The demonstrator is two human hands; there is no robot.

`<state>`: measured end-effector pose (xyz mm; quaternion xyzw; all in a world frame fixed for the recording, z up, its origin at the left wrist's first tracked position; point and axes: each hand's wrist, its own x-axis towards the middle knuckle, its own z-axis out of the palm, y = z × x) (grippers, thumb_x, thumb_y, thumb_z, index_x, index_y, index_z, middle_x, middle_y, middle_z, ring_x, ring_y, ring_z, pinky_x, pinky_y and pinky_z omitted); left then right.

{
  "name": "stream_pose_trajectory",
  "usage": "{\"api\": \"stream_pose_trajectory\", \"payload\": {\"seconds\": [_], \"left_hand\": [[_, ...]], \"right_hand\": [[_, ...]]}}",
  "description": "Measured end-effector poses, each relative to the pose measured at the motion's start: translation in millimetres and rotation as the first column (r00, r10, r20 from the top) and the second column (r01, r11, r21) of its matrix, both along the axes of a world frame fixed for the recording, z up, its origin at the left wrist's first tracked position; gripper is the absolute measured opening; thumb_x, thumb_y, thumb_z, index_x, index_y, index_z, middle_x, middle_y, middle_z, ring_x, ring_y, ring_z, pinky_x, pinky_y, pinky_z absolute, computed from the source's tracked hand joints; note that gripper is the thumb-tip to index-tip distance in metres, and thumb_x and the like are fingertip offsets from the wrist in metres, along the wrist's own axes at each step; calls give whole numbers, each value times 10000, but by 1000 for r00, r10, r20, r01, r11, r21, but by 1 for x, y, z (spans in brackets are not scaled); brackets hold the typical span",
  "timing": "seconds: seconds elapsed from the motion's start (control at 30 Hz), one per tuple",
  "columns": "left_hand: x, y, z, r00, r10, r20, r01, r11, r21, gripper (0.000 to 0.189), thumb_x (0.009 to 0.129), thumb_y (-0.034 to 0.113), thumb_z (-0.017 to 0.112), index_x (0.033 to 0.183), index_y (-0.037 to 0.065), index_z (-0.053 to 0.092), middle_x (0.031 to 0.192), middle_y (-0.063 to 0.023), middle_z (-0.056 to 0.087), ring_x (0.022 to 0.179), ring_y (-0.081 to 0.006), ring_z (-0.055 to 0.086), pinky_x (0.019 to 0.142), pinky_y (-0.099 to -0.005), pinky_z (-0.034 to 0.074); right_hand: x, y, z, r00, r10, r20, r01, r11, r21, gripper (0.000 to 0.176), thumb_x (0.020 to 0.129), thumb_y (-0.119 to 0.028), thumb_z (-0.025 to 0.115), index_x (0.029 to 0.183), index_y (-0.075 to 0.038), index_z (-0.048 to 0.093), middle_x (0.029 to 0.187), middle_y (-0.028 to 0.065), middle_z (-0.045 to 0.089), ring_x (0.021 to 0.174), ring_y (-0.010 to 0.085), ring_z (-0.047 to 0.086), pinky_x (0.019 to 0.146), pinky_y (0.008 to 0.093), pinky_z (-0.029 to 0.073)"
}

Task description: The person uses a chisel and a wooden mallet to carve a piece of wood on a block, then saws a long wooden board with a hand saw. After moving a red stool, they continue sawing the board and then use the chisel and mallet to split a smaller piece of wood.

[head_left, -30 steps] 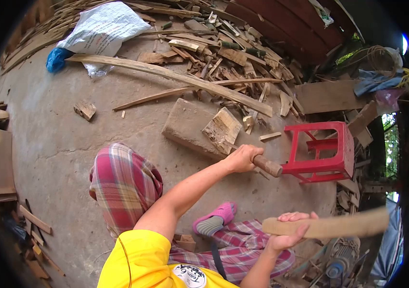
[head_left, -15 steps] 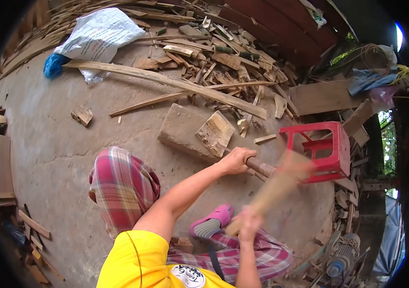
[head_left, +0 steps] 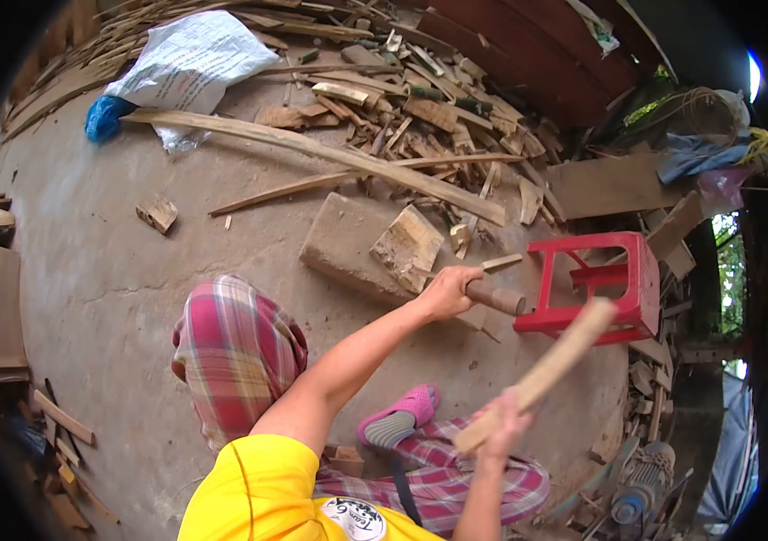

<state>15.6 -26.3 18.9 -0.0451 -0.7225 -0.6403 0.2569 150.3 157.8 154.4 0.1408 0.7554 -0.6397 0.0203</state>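
Note:
My left hand (head_left: 450, 293) is wrapped round the wooden handle of a chisel-like tool (head_left: 496, 298), whose thick end points right. Its other end reaches a hollowed wooden piece (head_left: 408, 245), which leans on a large block (head_left: 348, 239) on the floor. Lower right, my right hand (head_left: 503, 424) grips one end of a wooden stick (head_left: 546, 370). The stick slants up to the right, its far end in front of the red stool and apart from the tool's handle. Where the tool meets the wood is too small to make out.
A red plastic stool (head_left: 643, 284) lies on its side at the right. Scrap wood (head_left: 438, 113) is heaped behind the block, with a long plank (head_left: 312, 149) before it. A white sack (head_left: 190, 63) lies upper left, a motor (head_left: 643, 482) lower right.
The stick in my right hand has swung away from the tool's handle, to the right and slightly down. My left hand and the tool have shifted slightly right in view.

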Motion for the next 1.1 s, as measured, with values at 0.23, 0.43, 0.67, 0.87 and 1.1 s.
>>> {"api": "stream_pose_trajectory", "payload": {"seconds": [0.23, 0.43, 0.67, 0.87, 1.1], "left_hand": [[-2, 17, 7, 999, 50, 5, -50, 996, 79, 229, 686, 62, 708, 806, 12, 520, 720, -180, 568, 719, -373, 587, 619, -406, 438], [-12, 1, 5, 998, 22, 59, -45, 908, 416, 230, 743, 142, 772, 862, 55, 595, 697, -40, 619, 688, -223, 623, 623, -368, 462], [2, -84, 0, 955, 203, 215, -295, 621, 726, 273, 792, 157, 789, 763, 122, 521, 659, 80, 492, 587, -28, 446, 530, -220, 371], [16, -26, 44, 999, 0, -36, 19, 840, 543, 243, 793, 150, 767, 743, 61, 547, 711, 22, 598, 702, -114, 573, 606, -299, 435], [40, -8, 11, 995, -93, -21, 90, 989, -115, 290, 693, 156, 757, 779, 22, 514, 748, -158, 578, 742, -363, 583, 640, -413, 440]], "right_hand": [[-19, 33, -40, 644, 504, -575, -56, 781, 621, 312, 947, -305, 503, 1121, -55, 436, 693, 39, 496, 545, 131, 503, 506, 272, 468], [3, 1, -23, 976, 215, -16, -215, 962, -167, 314, 895, -192, 604, 1110, -37, 435, 696, 64, 519, 483, 151, 513, 438, 286, 472], [6, 15, -90, 954, 260, 152, -294, 913, 283, 393, 841, -241, 714, 1062, -3, 495, 768, 91, 589, 553, 175, 584, 491, 313, 499], [19, 28, -116, 952, 285, 108, -305, 885, 353, 404, 828, -262, 731, 1043, 9, 522, 795, 112, 614, 572, 195, 600, 540, 338, 503], [28, 26, -72, 996, 68, 66, -72, 995, 75, 410, 875, -201, 681, 1164, -21, 452, 803, 67, 535, 516, 140, 537, 421, 275, 489]]}}
